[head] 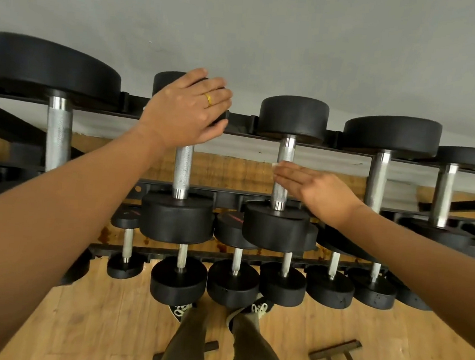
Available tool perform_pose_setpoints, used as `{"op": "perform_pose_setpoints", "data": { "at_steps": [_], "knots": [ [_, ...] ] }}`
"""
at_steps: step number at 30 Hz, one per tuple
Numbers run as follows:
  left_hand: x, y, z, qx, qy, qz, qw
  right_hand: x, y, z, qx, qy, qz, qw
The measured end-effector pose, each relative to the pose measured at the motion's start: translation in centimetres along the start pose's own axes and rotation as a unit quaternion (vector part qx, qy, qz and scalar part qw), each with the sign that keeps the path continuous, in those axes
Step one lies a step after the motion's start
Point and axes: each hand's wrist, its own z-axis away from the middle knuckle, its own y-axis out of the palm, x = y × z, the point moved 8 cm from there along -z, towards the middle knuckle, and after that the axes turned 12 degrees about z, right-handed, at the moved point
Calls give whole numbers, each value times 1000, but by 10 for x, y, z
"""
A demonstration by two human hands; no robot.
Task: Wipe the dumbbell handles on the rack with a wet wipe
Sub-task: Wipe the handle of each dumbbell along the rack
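A black steel two-tier rack (225, 198) stands against a pale grey wall (271, 26), and a row of black rubber-headed dumbbells with knurled silver steel handles lies across its upper tier, the handles running from the near rail to the far one. The left hand (185, 110) is laid over the far head of the second dumbbell from the left (182, 170). Its fingers are slightly apart and curved round the black disc, the thumb is hooked at the lower edge, and a gold ring (208, 99) shows on one finger. The right hand (315, 190) reaches in from the right to the next dumbbell's handle (286, 152). Its fingers are straight and pressed together, pointing left, with their tips against the middle of that handle. A small scrap of white wet wipe (275, 165) shows just at those fingertips, touching the steel. The hand is blurred, so how the wipe is held under the fingers cannot be told. Both forearms are bare. On the lower tier sits a row of smaller black dumbbells (234, 282) with thin silver handles. Below them a light wooden plank floor (105, 325) spreads out, where the person's legs in olive trousers (186, 346) and dark shoes with pale laces (260, 306) stand close to the rack. A dark metal frame (336, 355) lies on the floor to the right of the legs.
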Motion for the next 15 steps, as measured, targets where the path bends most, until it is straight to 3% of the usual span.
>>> {"op": "perform_pose_setpoints", "data": {
  "at_steps": [3, 6, 8, 11, 15],
  "knots": [
    [1, 2, 0, 31, -13, 4, 999, -3, 2, 0, -84, 52, -85, 991],
    [1, 0, -3, 59, -41, 17, 997, -8, -4, 7, -182, 150, -190, 953],
    [0, 0, -4, 77, -66, 27, 994, -22, -7, 21, -237, 245, -261, 903],
    [-12, 0, -8, 103, -82, 47, 990, -47, 0, 49, -257, 371, -357, 818],
    [-55, -5, -46, 101, -51, 88, 990, -77, 17, 93, -250, 448, -485, 709]
  ]
}}
